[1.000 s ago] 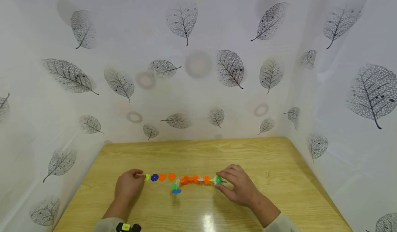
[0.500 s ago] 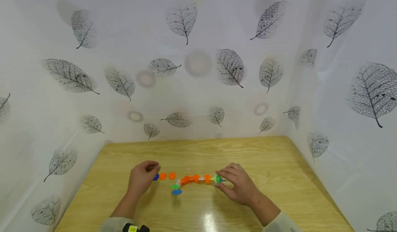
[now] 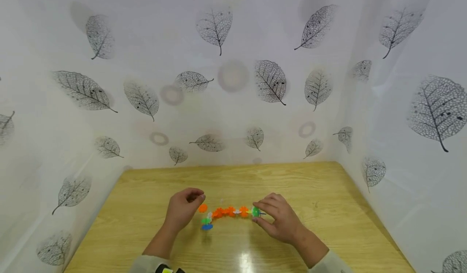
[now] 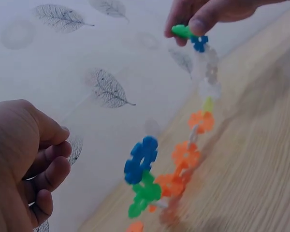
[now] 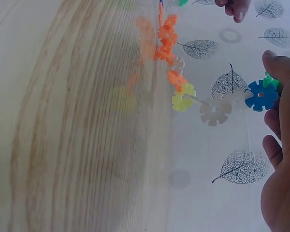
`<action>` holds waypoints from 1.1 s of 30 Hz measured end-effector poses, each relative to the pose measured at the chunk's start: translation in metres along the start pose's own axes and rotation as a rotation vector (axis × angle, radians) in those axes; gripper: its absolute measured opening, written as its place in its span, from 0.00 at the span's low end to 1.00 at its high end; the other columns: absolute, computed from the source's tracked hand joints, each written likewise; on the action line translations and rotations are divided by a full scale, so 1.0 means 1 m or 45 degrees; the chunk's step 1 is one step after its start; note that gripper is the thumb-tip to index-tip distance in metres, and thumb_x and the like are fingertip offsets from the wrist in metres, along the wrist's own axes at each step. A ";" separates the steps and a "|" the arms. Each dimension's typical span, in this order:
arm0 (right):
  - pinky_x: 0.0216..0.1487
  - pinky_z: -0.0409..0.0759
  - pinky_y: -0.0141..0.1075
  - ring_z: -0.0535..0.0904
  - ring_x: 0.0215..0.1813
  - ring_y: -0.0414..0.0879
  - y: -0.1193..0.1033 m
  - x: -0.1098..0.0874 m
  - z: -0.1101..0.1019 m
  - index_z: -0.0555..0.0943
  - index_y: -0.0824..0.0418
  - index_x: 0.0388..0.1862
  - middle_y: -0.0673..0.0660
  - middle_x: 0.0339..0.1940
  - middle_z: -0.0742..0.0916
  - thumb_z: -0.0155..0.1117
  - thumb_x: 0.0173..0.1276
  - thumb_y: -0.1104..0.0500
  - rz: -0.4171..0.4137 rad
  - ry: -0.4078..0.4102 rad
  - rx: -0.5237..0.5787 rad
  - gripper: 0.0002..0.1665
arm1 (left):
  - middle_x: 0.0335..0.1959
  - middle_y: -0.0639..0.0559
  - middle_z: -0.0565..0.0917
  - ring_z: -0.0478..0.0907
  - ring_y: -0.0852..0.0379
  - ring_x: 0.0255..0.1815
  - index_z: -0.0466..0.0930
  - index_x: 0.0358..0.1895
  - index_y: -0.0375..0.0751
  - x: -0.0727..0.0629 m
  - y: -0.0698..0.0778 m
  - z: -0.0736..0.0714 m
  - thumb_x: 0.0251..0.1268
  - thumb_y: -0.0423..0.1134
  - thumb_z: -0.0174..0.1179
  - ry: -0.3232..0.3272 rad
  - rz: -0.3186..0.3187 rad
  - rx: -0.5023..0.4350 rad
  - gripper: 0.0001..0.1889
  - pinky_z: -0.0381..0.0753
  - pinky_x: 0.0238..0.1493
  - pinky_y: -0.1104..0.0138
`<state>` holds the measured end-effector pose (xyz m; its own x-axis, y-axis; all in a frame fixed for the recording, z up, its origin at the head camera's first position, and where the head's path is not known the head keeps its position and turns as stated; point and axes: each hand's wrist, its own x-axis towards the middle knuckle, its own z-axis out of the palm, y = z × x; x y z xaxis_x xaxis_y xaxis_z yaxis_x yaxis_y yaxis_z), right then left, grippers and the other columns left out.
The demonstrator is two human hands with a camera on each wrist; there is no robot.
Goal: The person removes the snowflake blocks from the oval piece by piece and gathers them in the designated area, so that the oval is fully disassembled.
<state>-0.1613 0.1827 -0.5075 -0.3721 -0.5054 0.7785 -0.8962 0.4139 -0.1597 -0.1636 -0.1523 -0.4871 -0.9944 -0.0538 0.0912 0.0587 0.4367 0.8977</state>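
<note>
My right hand (image 3: 281, 220) pinches a green snowflake disc (image 3: 256, 211) at the right end of a linked chain. From it run a blue disc (image 5: 261, 94), clear discs (image 5: 215, 111), a yellow disc (image 5: 183, 97) and several orange discs (image 3: 230, 211). The chain curves to a green disc (image 4: 145, 192) and a blue disc (image 4: 141, 159) at its left end, with a shadow beneath. My left hand (image 3: 182, 210), fingers loosely curled, hovers left of the chain, and nothing shows between its fingertips. Beside it lies a separate orange disc (image 3: 202, 208). The hand hides the rest of that row.
A pale wooden table (image 3: 313, 183) lies under both hands. White curtain walls (image 3: 233, 115) with printed leaves stand at the back and both sides. Light glares on the table (image 3: 245, 261) near the front.
My left hand has moved right along the row of discs, covering the yellow, the blue and one orange disc in the head view. The right hand keeps its pinch, nearly still.
</note>
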 end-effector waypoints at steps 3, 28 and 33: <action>0.50 0.80 0.42 0.83 0.47 0.42 -0.001 0.000 0.001 0.87 0.59 0.55 0.49 0.47 0.90 0.85 0.52 0.58 0.005 0.010 0.005 0.29 | 0.35 0.56 0.87 0.82 0.56 0.37 0.89 0.43 0.45 -0.002 0.006 0.007 0.69 0.41 0.70 -0.033 0.045 -0.022 0.06 0.83 0.37 0.65; 0.50 0.80 0.43 0.83 0.47 0.44 -0.004 0.005 0.005 0.87 0.59 0.56 0.52 0.45 0.90 0.81 0.61 0.54 -0.027 0.029 0.015 0.24 | 0.37 0.54 0.89 0.82 0.58 0.36 0.90 0.42 0.51 -0.018 0.041 0.060 0.74 0.50 0.65 -0.421 0.238 -0.059 0.10 0.83 0.37 0.64; 0.50 0.80 0.42 0.83 0.46 0.44 -0.004 0.006 0.006 0.87 0.58 0.55 0.50 0.44 0.90 0.80 0.62 0.52 -0.040 0.032 0.016 0.24 | 0.37 0.59 0.89 0.83 0.59 0.37 0.91 0.41 0.52 -0.020 0.041 0.065 0.74 0.52 0.64 -0.460 0.258 -0.045 0.11 0.83 0.37 0.64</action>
<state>-0.1611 0.1739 -0.5057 -0.3380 -0.4989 0.7980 -0.9103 0.3886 -0.1426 -0.1475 -0.0749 -0.4799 -0.9291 0.3512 0.1161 0.2532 0.3747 0.8919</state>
